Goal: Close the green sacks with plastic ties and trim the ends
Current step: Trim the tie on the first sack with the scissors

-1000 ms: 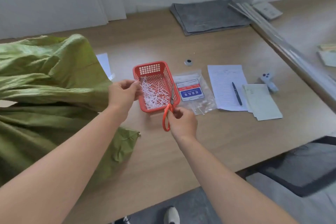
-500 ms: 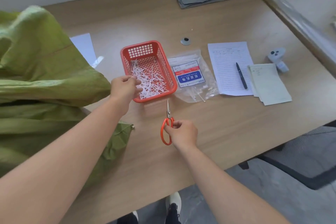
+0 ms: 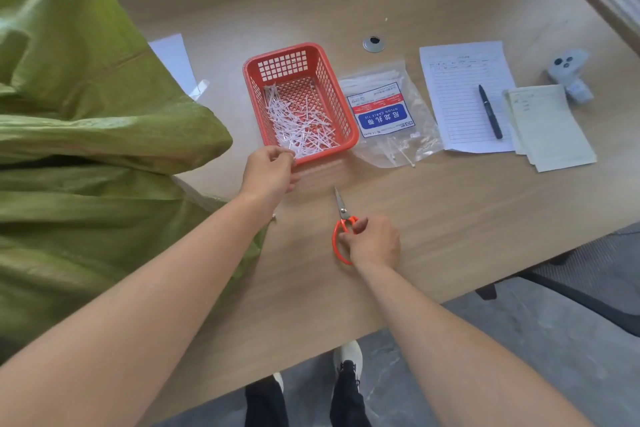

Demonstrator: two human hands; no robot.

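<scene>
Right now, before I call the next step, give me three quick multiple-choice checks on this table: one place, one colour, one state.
1. Where is the bag of cable ties? A. Just right of the red basket. B. Inside the basket. C. On the green sacks.
2. What colour are the scissors handles? A. Blue. B. Orange. C. Black.
3. What is the right hand doing? A. Lying flat on the table. B. Holding the pen. C. Gripping the scissors handles.
Answers: A, the bag lies beside the basket's right wall; B, the loops show orange; C, its fingers curl round the handles.
</scene>
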